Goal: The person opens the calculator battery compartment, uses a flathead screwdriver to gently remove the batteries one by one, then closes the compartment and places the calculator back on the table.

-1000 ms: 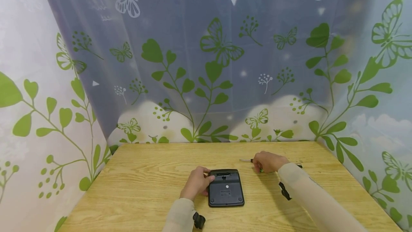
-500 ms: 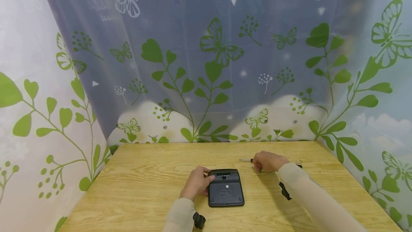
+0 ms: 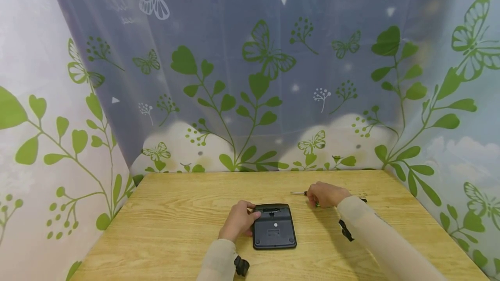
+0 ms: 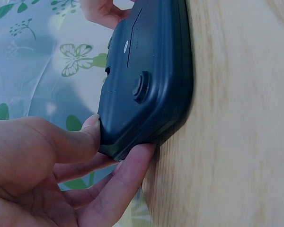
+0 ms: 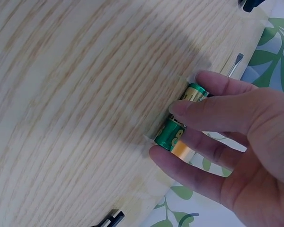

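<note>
A black desk calculator (image 3: pixel 274 234) lies underside up on the wooden table, a narrow slot open near its far edge. My left hand (image 3: pixel 237 221) pinches its far left corner, thumb on top and a finger under the edge in the left wrist view. Over to the right and farther back, my right hand (image 3: pixel 326 194) grips a green and gold battery (image 5: pixel 169 134) between thumb and fingers, close to the table. Beyond that battery, partly hidden by the fingers, shows a screwdriver, its metal shaft (image 5: pixel 236 64) poking out past the hand toward the left.
A small black piece (image 5: pixel 112 219) lies to the right of my right hand. Butterfly-and-leaf cloth (image 3: pixel 250 77) hangs behind the table (image 3: pixel 175 229) and along both sides. A black strap sits on each wrist.
</note>
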`<state>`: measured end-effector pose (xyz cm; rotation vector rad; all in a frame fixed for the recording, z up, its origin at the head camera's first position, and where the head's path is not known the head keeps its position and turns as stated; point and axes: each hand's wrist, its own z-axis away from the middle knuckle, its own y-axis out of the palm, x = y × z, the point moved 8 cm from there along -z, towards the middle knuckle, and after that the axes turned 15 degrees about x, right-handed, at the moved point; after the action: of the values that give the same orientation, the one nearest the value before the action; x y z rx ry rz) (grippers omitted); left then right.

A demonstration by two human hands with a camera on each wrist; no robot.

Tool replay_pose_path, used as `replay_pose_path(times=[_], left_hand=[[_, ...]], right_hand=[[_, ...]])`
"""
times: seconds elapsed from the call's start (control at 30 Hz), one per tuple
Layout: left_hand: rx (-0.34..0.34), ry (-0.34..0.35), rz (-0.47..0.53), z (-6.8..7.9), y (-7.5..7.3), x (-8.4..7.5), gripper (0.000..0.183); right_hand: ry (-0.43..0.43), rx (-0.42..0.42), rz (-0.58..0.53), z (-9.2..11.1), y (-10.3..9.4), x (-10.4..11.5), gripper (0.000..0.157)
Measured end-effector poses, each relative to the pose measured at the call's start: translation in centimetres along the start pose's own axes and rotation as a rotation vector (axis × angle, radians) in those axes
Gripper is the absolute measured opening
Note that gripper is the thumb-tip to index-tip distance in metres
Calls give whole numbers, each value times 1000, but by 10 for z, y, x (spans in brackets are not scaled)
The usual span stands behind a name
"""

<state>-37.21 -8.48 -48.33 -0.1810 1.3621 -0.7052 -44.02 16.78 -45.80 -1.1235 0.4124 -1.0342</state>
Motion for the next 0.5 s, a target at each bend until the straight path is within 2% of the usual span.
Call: replay_pose_path(times=[0.5], left_hand=[[5,4,-7,1,1,-1,43]], right_hand=[[-39,-16,8,-1,-1,0,38]])
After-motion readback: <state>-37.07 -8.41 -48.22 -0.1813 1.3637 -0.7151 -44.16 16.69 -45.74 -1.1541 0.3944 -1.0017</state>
